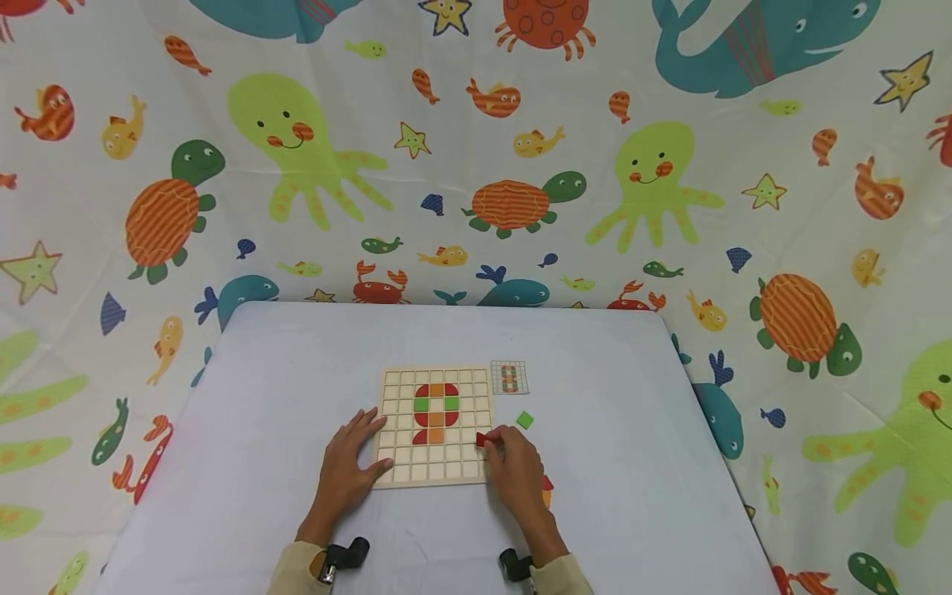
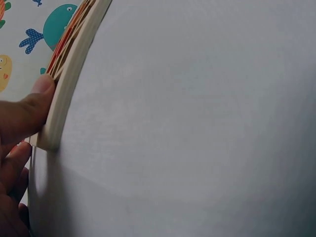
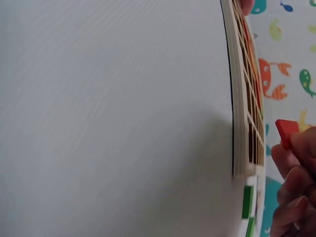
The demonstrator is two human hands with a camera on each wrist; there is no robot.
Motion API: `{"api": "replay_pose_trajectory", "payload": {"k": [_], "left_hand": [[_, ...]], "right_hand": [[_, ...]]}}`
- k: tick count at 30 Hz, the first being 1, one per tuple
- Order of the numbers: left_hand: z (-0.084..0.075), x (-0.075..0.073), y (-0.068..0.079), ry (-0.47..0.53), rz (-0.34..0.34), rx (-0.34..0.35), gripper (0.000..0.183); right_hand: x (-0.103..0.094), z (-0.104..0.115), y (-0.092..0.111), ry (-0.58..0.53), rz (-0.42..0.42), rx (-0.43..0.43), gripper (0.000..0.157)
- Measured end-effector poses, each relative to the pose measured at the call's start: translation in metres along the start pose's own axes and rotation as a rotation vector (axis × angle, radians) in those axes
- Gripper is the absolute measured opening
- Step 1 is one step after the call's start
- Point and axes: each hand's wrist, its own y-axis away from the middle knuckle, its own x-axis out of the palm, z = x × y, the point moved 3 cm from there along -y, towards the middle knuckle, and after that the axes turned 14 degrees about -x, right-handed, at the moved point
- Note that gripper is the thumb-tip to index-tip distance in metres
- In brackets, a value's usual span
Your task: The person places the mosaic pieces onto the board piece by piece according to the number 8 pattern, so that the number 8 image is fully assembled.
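A wooden grid board (image 1: 461, 471) lies on the white table, with red, orange and green tiles set in its squares, the lowest red tile (image 1: 421, 436) beside an orange tile (image 1: 435, 435). My left hand (image 1: 345, 463) rests at the board's lower left corner, fingers spread along the left side and thumb on the front rim. My right hand (image 1: 515, 467) pinches a small red tile (image 3: 287, 129) between thumb and fingertips, over the board's right edge. In the right wrist view the tile is raised above the board's level.
A small printed pattern card (image 1: 509, 378) lies against the board's upper right side. Below it on the table is a loose green tile (image 1: 525, 420). Red and orange tiles (image 1: 547, 498) lie partly hidden behind my right hand. A sea-animal cloth (image 1: 446, 273) hangs behind the table.
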Motion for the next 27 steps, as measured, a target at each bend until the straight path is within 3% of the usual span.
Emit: {"api": "replay_pose_trajectory", "payload": {"k": [6, 14, 27], "left_hand": [[0.002, 0.0, 0.0, -0.005, 0.006, -0.006, 0.074], [0.001, 0.0, 0.001, -0.004, 0.029, -0.018, 0.075], [-0.001, -0.001, 0.001, -0.003, 0.022, -0.016, 0.076]], "right_hand": [[0.013, 0.009, -0.011, -0.066, 0.072, 0.023, 0.011], [0.028, 0.017, -0.02, -0.067, 0.137, 0.054, 0.007], [0.043, 0.027, -0.028, -0.005, 0.129, 0.043, 0.01]]}}
